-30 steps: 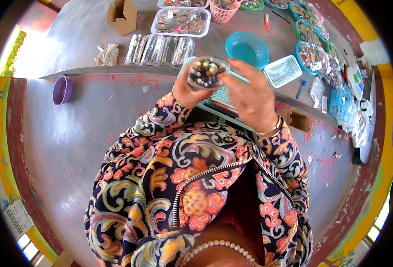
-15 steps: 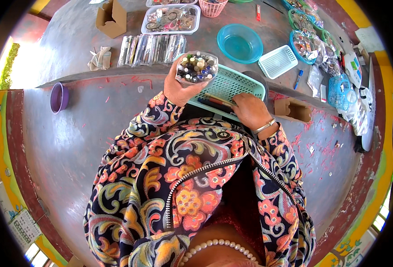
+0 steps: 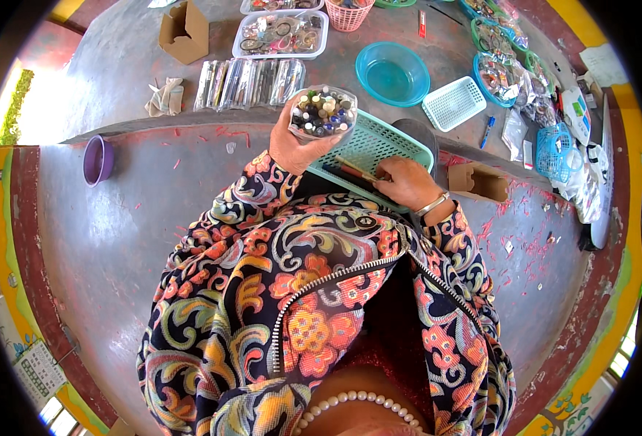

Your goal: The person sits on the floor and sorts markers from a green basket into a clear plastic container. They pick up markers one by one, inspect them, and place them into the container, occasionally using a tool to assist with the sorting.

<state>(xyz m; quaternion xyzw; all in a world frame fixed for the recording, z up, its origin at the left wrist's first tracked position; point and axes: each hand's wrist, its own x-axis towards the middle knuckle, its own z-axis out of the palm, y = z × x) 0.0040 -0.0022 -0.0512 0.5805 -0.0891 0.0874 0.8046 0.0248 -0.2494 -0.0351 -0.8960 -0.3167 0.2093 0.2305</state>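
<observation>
My left hand is wrapped round a clear container packed with upright pens, whose white, black and blue ends face up. It is held over the left end of a mint-green slotted basket by my lap. Inside the basket, my right hand is closed on several thin pens or pencils, one yellowish, others reddish and dark. They lie slanted along the near side of the basket, and my fingers hide their right ends.
A ledge holds bundled pens in clear sleeves, a tub of hair ties, a cardboard box, a teal basin, a pale basket and a blue pen. Below are a purple bowl and another cardboard box.
My right hand has shifted slightly left and down inside the basket, and the thin pens or pencils have tilted with it. My left hand keeps the pen container almost still.
</observation>
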